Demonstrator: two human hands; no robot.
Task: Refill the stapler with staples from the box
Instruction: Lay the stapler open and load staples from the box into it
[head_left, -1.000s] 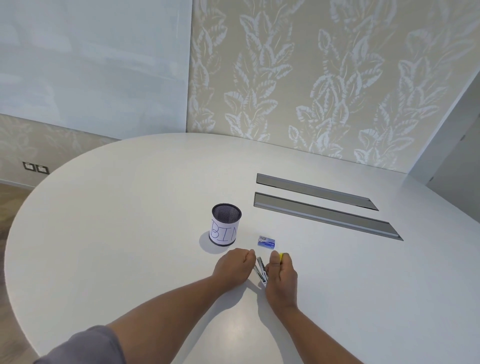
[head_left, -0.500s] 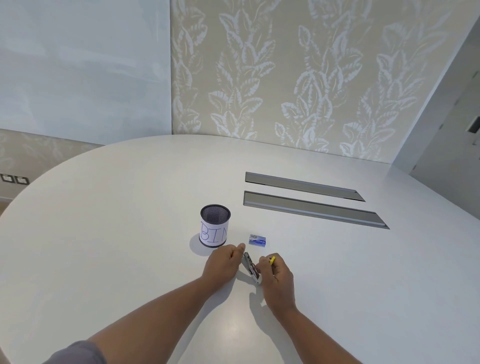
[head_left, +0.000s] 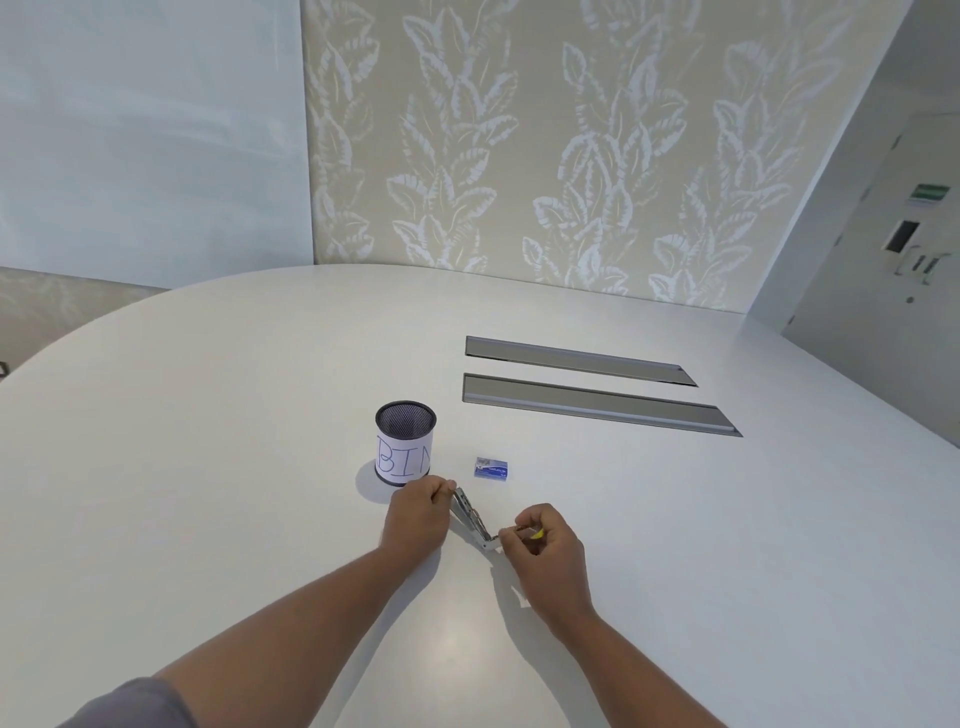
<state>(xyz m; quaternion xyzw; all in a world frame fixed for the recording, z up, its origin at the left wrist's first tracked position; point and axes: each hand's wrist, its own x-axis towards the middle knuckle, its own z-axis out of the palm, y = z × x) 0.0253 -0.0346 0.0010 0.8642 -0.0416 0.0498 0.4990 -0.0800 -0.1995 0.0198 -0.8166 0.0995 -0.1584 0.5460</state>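
We clamp both hands on the opened stapler (head_left: 470, 518): left hand (head_left: 415, 517) at ten o'clock, right hand (head_left: 545, 548) at four; box (head_left: 491, 467) at twelve.

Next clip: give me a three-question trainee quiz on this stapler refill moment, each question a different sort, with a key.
1. True or false: the staple box lies on the table, touched by neither hand.
2. Multiple choice: the left hand grips the stapler at A) its far end, nearer the mesh cup marked BIN; B) its near end; C) not at all.
3. Fill in: the right hand holds the stapler's ____ part, which is yellow.

Key: 1 true; 2 A; 3 near.
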